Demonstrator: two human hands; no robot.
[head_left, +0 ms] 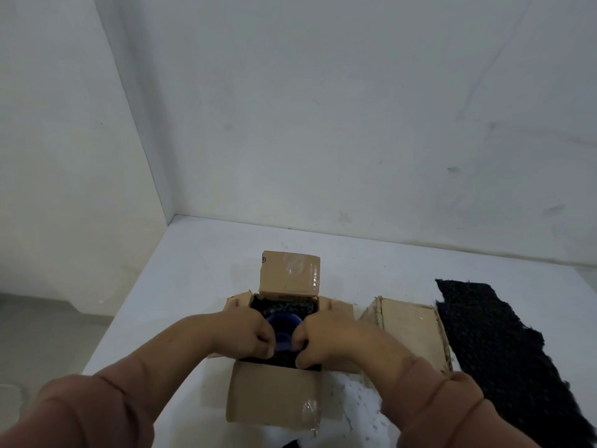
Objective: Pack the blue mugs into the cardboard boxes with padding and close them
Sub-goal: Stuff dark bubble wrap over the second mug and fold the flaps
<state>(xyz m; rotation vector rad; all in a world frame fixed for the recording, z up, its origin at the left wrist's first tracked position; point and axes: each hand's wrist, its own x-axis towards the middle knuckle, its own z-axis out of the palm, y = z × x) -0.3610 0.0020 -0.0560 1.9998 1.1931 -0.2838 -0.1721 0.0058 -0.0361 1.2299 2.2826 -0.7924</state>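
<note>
Pale, scuffed walls meet in a corner behind a white table [181, 286], and the work sits toward its near edge. A blue mug [284, 321] stands mouth-up inside an open cardboard box [274, 396], with black padding [284, 307] lining the space between it and the walls, presumably so it cannot knock against the card. Both hands reach in from the near side. The left hand [248, 331] and the right hand [326, 337] have their fingers curled tight at the mug's near rim and seem to pinch the padding there. Whether they also touch the mug itself cannot be told. The grip looks meant to tuck the lining close around the mug before closing. All four flaps stand open: the far flap [289, 274] upright, the near one hanging toward the person, and the side flaps splayed under the wrists. A second cardboard box [410, 328] lies just beside it to the right. Beyond that, a loose sheet of padding [494, 344] stretches along the table's right side, likely kept within reach for the next mug.
</note>
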